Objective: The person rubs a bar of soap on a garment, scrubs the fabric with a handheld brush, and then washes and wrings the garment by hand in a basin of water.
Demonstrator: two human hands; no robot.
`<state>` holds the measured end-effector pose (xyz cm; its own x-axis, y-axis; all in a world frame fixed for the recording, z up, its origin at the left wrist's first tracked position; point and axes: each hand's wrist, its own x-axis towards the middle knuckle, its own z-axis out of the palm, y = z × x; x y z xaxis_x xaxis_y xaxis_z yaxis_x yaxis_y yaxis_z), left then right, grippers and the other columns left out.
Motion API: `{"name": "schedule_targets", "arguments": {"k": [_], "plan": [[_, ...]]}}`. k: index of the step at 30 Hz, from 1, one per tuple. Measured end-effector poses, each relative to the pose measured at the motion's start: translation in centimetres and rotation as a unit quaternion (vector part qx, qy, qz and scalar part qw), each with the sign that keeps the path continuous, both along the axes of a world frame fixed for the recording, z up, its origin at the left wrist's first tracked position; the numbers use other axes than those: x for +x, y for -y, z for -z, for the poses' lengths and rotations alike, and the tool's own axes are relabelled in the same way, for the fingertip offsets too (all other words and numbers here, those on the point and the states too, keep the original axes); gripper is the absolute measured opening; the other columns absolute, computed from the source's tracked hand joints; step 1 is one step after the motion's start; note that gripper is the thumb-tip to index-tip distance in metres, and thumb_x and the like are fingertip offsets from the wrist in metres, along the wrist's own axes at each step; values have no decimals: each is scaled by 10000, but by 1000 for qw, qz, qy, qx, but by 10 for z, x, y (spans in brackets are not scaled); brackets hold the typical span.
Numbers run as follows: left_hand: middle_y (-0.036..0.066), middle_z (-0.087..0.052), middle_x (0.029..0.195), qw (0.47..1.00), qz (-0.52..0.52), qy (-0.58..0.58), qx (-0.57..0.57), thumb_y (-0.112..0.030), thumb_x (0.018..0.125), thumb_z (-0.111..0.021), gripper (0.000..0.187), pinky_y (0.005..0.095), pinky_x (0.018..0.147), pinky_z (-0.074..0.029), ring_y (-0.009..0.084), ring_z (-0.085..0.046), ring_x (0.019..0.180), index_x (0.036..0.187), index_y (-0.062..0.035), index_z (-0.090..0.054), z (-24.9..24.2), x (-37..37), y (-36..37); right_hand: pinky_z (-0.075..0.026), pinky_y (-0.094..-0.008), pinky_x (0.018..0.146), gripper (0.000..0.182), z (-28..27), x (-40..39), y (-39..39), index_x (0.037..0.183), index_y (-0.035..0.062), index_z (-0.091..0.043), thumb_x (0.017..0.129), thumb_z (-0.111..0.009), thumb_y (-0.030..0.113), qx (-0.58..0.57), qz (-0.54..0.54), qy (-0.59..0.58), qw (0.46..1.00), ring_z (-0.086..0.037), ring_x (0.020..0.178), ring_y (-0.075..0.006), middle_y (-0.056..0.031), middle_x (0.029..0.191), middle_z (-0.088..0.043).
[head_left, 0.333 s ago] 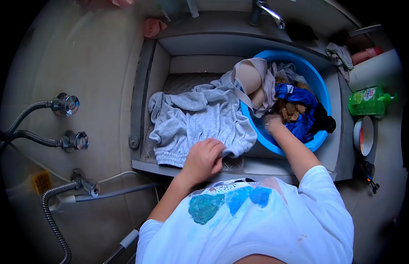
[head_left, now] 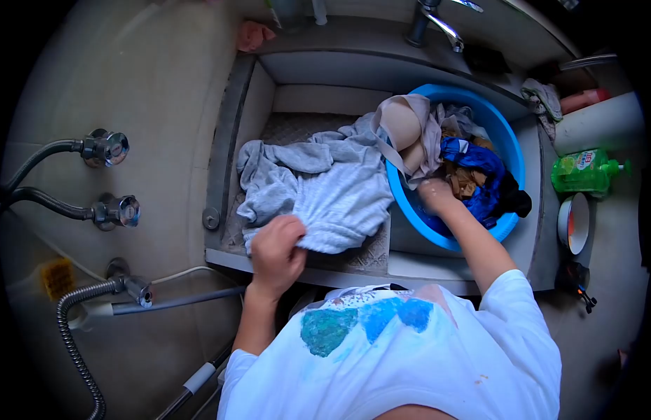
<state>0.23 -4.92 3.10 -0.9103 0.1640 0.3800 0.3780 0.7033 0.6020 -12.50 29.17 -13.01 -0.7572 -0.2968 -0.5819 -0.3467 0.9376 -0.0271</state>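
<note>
A light grey garment with a gathered elastic band lies crumpled on the textured washboard floor of the sink. My left hand is closed on its near edge at the left. Inside the blue basin, my right hand reaches down among the wet clothes, with its fingers hidden. Beside it are a blue shiny cloth, a brown cloth and a black cloth. A beige bra hangs over the basin's left rim and touches the grey garment.
A faucet stands behind the sink. To the right are a green soap bottle, a white bowl and a folded cloth. Valves with hoses and a brush are at the left wall.
My left hand has moved left along the near edge of the grey garment, pulling the band end leftward and baring more washboard. My right hand stays in the basin.
</note>
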Motion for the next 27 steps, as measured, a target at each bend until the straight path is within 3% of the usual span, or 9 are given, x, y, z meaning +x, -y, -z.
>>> {"name": "schedule_targets", "arguments": {"k": [3, 6, 8, 11, 12, 16, 22, 24, 27], "plan": [[121, -603, 848, 1000, 2, -6, 2, 44, 583, -604, 269, 413, 674, -491, 331, -613, 797, 837, -39, -580, -10, 12, 10, -517, -456, 743, 131, -31, 5, -10, 807, -4, -642, 688, -663, 46, -270, 11, -126, 955, -635, 828, -415, -232, 869, -646], [101, -591, 895, 993, 45, 105, 11, -17, 583, -631, 273, 412, 732, -477, 309, -591, 874, 851, -53, -592, 18, 27, 7, -522, -397, 726, 165, -47, 0, -26, 868, 0, -656, 718, -695, 57, -332, 134, -80, 930, -667, 778, -324, -186, 810, -663], [81, -590, 902, 999, 12, 44, -15, -42, 574, -645, 292, 407, 736, -467, 300, -590, 875, 860, -77, -600, 38, 35, -4, -521, -340, 724, 174, -54, -1, -34, 903, -2, -671, 765, -710, 97, -414, 226, -34, 881, -671, 753, -224, -135, 792, -679], [71, -588, 906, 999, -22, 19, -17, -49, 567, -652, 302, 405, 737, -464, 300, -590, 873, 862, -89, -602, 47, 40, -6, -524, -362, 767, 213, -49, 5, -33, 923, -7, -675, 770, -705, 138, -313, 183, 115, 925, -677, 818, -270, -164, 854, -688], [68, -588, 907, 999, -31, 32, -10, -51, 564, -655, 307, 404, 735, -464, 300, -591, 873, 863, -93, -603, 47, 40, -5, -517, -401, 812, 276, -45, 19, -28, 958, -7, -679, 765, -692, 189, -275, 89, 8, 957, -664, 889, -332, -208, 935, -680], [96, -576, 857, 1000, -28, 2, 14, -20, 545, -624, 303, 404, 687, -456, 320, -580, 808, 841, -77, -587, 46, 37, -7, -495, -429, 869, 352, -44, 13, -12, 1019, -11, -672, 752, -684, 218, -103, 84, 139, 981, -622, 978, -390, -252, 1019, -650], [93, -577, 856, 999, -24, 12, 26, -32, 536, -646, 316, 405, 688, -457, 322, -582, 811, 842, -79, -584, 45, 36, -6, -517, -383, 805, 309, -125, 10, -13, 1139, -8, -600, 859, -630, 117, -196, 119, 52, 972, -659, 890, -327, -212, 986, -663], [90, -576, 864, 999, -26, 22, 24, -52, 512, -675, 347, 408, 691, -457, 324, -581, 813, 844, -84, -581, 42, 35, -7, -544, -317, 727, 319, -139, 14, -10, 1178, -7, -564, 870, -613, 59, -359, 201, 42, 910, -683, 790, -213, -143, 962, -667], [88, -574, 870, 1000, -15, 20, 18, -71, 490, -700, 378, 412, 693, -456, 325, -578, 816, 847, -87, -578, 45, 34, -7, -542, -280, 743, 411, -173, 7, 54, 1262, 61, -543, 857, -592, 8, -510, 160, 51, 843, -656, 839, -147, -107, 1017, -658]]}}
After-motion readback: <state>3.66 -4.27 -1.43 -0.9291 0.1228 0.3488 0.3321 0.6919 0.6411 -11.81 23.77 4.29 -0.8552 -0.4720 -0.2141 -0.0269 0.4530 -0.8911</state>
